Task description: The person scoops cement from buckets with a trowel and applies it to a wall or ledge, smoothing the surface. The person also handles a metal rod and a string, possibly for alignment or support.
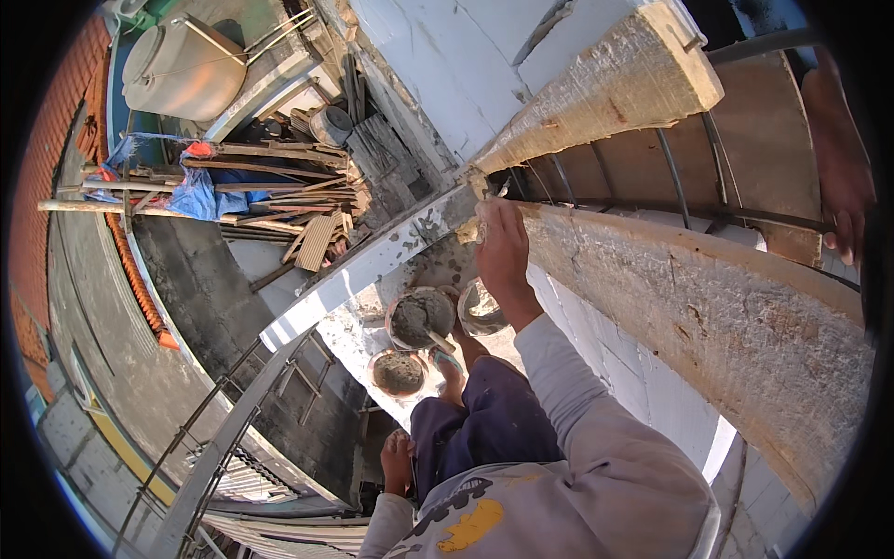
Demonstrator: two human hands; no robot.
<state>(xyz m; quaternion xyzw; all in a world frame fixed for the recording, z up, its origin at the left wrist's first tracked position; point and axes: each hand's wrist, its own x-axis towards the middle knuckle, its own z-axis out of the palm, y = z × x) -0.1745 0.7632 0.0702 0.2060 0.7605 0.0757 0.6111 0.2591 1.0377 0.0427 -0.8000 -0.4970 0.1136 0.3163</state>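
My right hand (503, 247) is closed at the corner where two rough timber boards (605, 98) (680, 307) meet a white ledge (312, 298); what its fingers grip is hidden. My left hand (397, 461) hangs low beside my dark trousers, fingers loosely apart, apparently holding nothing. By my feet, below the corner, a bucket of grey mortar (410, 317) has a tool handle (438, 343) sticking out. A smaller tub of mortar (397, 373) stands to its left, and a third container (484, 317) is partly behind my right forearm.
Another person's hand (843, 214) is at the far right, beyond steel rods (675, 177). Upper left are a large tank (177, 74), stacked planks (289, 200) and blue tarpaulin (223, 200). A white block wall (428, 65) rises ahead. Rods and a rail (209, 456) run lower left.
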